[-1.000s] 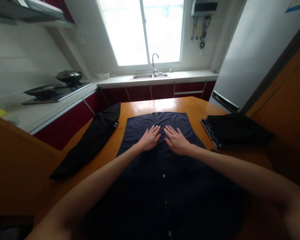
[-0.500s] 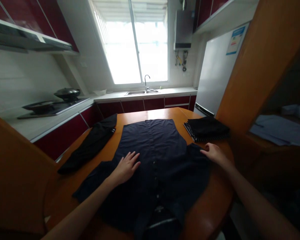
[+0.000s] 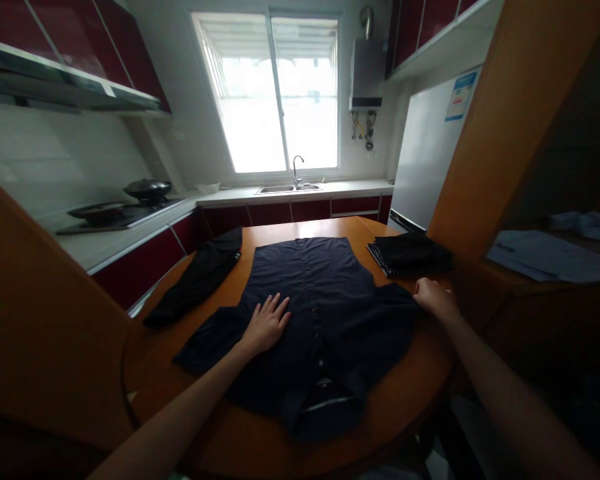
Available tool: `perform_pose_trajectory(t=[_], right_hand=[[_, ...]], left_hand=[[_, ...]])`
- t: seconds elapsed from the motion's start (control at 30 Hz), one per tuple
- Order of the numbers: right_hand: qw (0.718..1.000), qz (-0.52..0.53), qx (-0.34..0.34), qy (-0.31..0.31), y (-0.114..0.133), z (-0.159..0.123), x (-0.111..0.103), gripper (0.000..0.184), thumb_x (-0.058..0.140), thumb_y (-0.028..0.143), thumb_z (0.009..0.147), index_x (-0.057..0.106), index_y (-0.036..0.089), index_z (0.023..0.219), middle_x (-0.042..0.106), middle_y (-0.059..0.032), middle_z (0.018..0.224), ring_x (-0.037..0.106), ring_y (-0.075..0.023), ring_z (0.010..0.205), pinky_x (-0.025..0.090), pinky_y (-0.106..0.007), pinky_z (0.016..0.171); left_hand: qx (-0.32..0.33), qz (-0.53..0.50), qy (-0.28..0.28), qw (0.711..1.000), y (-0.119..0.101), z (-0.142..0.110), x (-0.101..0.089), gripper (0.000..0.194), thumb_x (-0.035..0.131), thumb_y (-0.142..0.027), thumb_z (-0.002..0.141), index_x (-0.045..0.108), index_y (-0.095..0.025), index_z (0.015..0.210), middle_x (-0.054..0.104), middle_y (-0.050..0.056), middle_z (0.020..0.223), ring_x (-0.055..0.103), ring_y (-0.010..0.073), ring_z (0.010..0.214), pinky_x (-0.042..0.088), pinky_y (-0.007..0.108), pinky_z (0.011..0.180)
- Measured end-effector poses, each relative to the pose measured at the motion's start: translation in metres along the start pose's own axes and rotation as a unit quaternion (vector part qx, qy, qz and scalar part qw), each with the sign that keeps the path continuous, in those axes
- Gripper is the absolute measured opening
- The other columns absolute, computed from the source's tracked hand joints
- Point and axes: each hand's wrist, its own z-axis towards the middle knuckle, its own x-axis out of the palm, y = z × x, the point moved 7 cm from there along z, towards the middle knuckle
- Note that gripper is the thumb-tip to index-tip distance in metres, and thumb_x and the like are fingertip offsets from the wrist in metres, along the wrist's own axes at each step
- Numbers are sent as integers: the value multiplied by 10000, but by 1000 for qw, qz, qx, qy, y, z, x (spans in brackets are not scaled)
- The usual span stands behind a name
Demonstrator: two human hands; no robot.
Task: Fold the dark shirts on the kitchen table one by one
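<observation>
A dark navy button-up shirt (image 3: 305, 280) lies spread on the wooden table, its collar toward me and its hem toward the window. Flat on the shirt's left half rests my left hand (image 3: 269, 323), fingers stretched out. At the end of the sleeve on the right, my right hand (image 3: 435, 297) pinches the cloth with its fingers closed. Several small buttons run down the middle of the shirt. The other sleeve lies out to the left on the tabletop.
The round wooden table (image 3: 410, 383) carries a folded dark cloth stack (image 3: 413, 253) at the back right and a black garment (image 3: 200, 277) at the left. Beyond stand a counter with a sink (image 3: 290, 189), a stove with pans (image 3: 147, 190) and a fridge (image 3: 425, 150).
My right hand has gone from holding the sleeve loosely to a tighter pinch and sits slightly farther right. My left hand stays flat on the shirt. The camera view has shifted a little.
</observation>
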Motion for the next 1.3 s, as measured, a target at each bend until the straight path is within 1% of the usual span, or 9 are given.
perform_pose_trajectory(t=[0.1, 0.17, 0.3, 0.4, 0.57, 0.8, 0.9, 1.1, 1.3], right_hand=[[999, -8, 14, 28, -2, -4, 1, 250, 630, 346, 834, 720, 185, 1003, 711, -177, 1112, 666, -349, 1037, 489, -462, 858], [1000, -15, 9, 8, 0, -3, -6, 303, 628, 400, 850, 716, 177, 1034, 696, -185, 1153, 639, -370, 1081, 488, -481, 871], [992, 58, -103, -39, 39, 8, -16, 305, 589, 276, 886, 700, 181, 1154, 668, -164, 1250, 589, -312, 1190, 457, -415, 976], [969, 163, -179, 43, 85, 24, 0, 368, 604, 119, 825, 704, 153, 1178, 704, -125, 1207, 642, -235, 1129, 471, -285, 957], [956, 184, -187, 127, 125, 47, 25, 291, 693, 77, 707, 750, 99, 992, 767, -75, 894, 708, -185, 817, 525, -214, 707], [950, 165, -202, 169, 124, 54, 35, 75, 750, 137, 624, 725, 143, 695, 713, -18, 692, 659, -150, 687, 484, -192, 605], [953, 144, -204, 174, 122, 53, 37, 45, 733, 138, 623, 712, 155, 660, 705, -11, 685, 659, -151, 700, 472, -191, 608], [967, 77, -192, 152, 119, 49, 30, 131, 729, 128, 623, 723, 166, 748, 733, -32, 806, 675, -174, 792, 477, -217, 676], [982, -4, -159, 100, 106, 45, 6, 167, 691, 193, 740, 732, 192, 902, 737, -91, 990, 674, -264, 975, 479, -390, 879]], left_hand=[[4, 1, -5, 1000, -1, -1, -1, 550, 288, -444, 1036, 353, -245, 1545, 256, 95, 1631, 211, 304, 1506, 228, 524, 1175], [5, 1, -4, 1000, -1, -1, 0, 554, 285, -447, 1037, 344, -242, 1548, 252, 95, 1633, 203, 305, 1508, 224, 522, 1177], [1, 3, 1, 1000, 0, 0, 0, 557, 293, -443, 1035, 346, -234, 1548, 256, 98, 1632, 205, 300, 1508, 218, 518, 1182], [4, 3, -4, 1000, -2, 0, -1, 559, 289, -438, 1032, 358, -225, 1544, 259, 101, 1631, 206, 302, 1508, 226, 520, 1180], [-2, -7, -3, 1000, -1, 0, -1, 555, 299, -441, 1030, 359, -243, 1544, 271, 92, 1626, 222, 303, 1503, 232, 526, 1179], [2, -10, -7, 1000, 3, 3, 3, 556, 301, -455, 1030, 354, -253, 1546, 265, 90, 1629, 216, 299, 1505, 221, 524, 1183], [3, -10, -9, 1000, 5, 3, 5, 555, 296, -458, 1029, 356, -261, 1545, 266, 82, 1630, 214, 291, 1507, 217, 520, 1185], [6, -10, -5, 1000, 4, 3, 5, 563, 304, -456, 1027, 355, -245, 1546, 257, 93, 1631, 201, 296, 1510, 214, 525, 1183], [11, -8, -8, 1000, 5, 4, 8, 567, 298, -457, 1028, 345, -242, 1551, 255, 97, 1632, 191, 309, 1511, 217, 536, 1180]])
